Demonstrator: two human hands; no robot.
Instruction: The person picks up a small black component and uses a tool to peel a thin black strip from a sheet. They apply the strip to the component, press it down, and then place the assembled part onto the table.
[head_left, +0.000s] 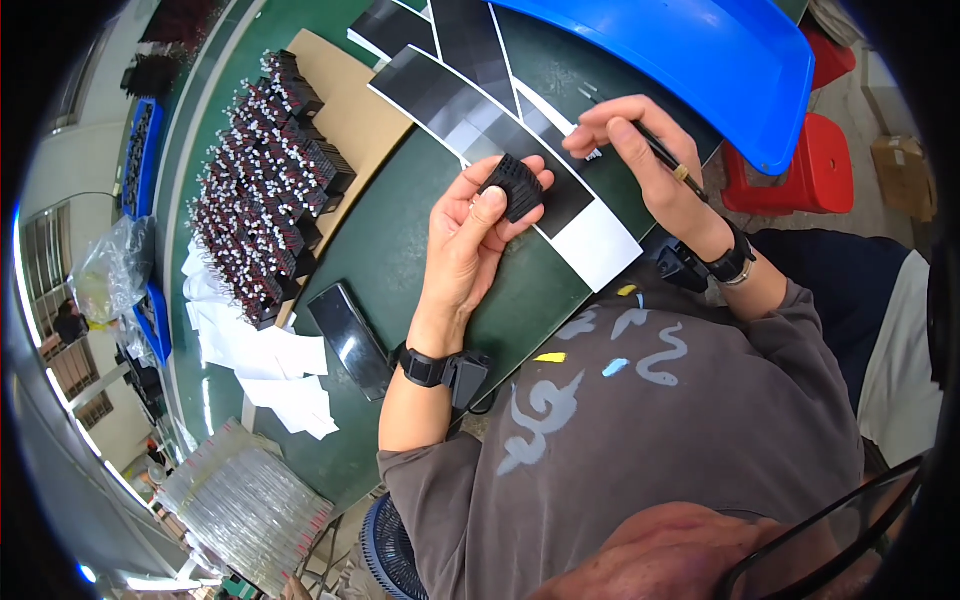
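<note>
My left hand (465,235) holds a small black ribbed block (515,188) up over the table, with the thumb across its near side and the fingers round the far side. The block's top has rows of small holes or slots. To the right of it, my right hand (650,160) grips a slim dark tool (660,152) with a brass-coloured band. Two thin silvery points show beyond the fingers, but I cannot tell if they belong to this tool. The right hand is apart from the block. Beneath both hands lie sheets printed in grey and black squares (460,120).
Many black parts with red and black wires and white connectors (270,180) stand on cardboard (335,85) at left. A phone (352,338), white papers (255,345), and a blue tray (700,60) lie on the green table (380,235). A red stool (800,170) stands right.
</note>
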